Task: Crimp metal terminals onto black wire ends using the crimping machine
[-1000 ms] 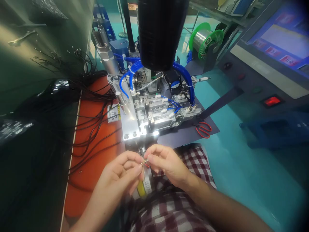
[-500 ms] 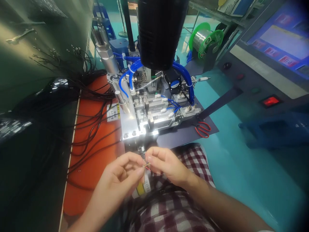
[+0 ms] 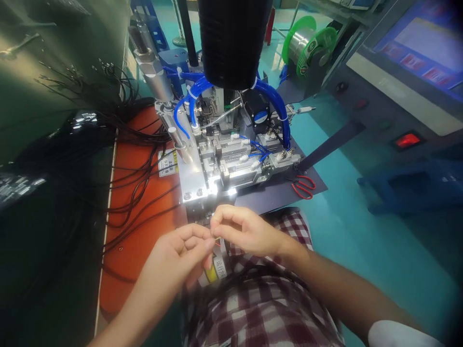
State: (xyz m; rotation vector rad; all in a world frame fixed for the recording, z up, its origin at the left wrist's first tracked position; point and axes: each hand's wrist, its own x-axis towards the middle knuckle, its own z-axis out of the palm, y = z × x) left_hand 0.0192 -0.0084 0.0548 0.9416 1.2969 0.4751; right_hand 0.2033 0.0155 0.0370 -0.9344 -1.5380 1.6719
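My left hand (image 3: pixel 179 253) is closed in a pinch, thumb against forefinger, on thin coloured wires (image 3: pixel 218 243). Red and yellowish strands show between the fingertips; their far ends are too small to make out. My right hand (image 3: pixel 248 231) pinches at the same wires, its fingertips touching those of the left. Just beyond the hands stands a metal machine (image 3: pixel 235 180) with small pneumatic cylinders and a brightly lit front corner. Below the fingers sits a part with a yellow and white label (image 3: pixel 219 266).
Black cables (image 3: pixel 144 178) lie across the orange board (image 3: pixel 126 250) at left. Red-handled pliers (image 3: pixel 304 187) rest on the dark plate at right. Behind are a green wire spool (image 3: pixel 302 46) and a control panel with a lit red switch (image 3: pixel 408 141). A black cylinder (image 3: pixel 233 43) hangs above the machine.
My right hand has moved slightly up and left, its fingertips now closed in against the left hand's. Fewer of the coloured strands show. The view has shifted a little.
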